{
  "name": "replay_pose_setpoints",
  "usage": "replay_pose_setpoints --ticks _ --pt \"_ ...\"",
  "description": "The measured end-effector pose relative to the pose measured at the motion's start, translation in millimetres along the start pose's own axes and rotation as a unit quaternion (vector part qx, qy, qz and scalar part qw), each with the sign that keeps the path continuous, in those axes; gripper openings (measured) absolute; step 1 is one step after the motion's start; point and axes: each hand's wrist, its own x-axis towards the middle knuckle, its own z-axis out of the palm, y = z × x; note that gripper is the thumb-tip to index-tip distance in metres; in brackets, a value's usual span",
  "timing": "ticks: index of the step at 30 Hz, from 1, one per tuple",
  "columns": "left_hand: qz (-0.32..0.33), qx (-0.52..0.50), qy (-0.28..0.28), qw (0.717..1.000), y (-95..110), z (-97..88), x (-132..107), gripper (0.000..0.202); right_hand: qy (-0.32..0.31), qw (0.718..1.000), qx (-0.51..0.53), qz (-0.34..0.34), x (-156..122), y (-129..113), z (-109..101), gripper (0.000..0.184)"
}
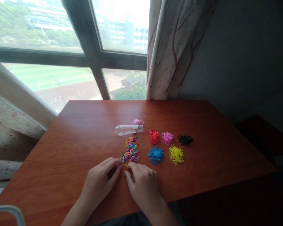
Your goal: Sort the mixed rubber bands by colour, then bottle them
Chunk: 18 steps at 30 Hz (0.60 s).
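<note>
A mixed pile of small coloured rubber bands [131, 150] lies on the wooden table [80, 135]. Beyond it to the right lie sorted piles: red [153, 136], pink [167, 137], black [185, 139], blue [156, 155] and yellow [176, 154]. My left hand [100, 181] and my right hand [142, 183] rest on the table just below the mixed pile. Their fingertips meet around a small yellow band [125, 165]. The fingers of both hands are curled and pinched together.
A clear plastic bottle [129, 129] lies on its side above the mixed pile, with a pink cap [138, 121] next to its mouth. A window and a curtain [176, 47] stand behind the table. A dark low surface [261, 135] is at the right.
</note>
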Motion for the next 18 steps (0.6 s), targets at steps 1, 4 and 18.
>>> replay_pose_setpoints --ticks 1,4,18 --pt "-0.001 -0.001 -0.001 1.0 0.2 0.0 0.0 0.014 0.003 1.0 0.0 0.0 0.3 -0.5 0.6 0.011" --pt "-0.005 -0.001 -0.003 1.0 0.6 0.2 0.2 0.014 0.009 1.0 -0.002 -0.003 2.2 -1.5 4.0 0.01" --pt "-0.008 0.016 -0.015 1.0 -0.1 -0.1 -2.4 0.016 0.148 0.988 0.036 0.034 -19.7 49.1 -37.4 0.021"
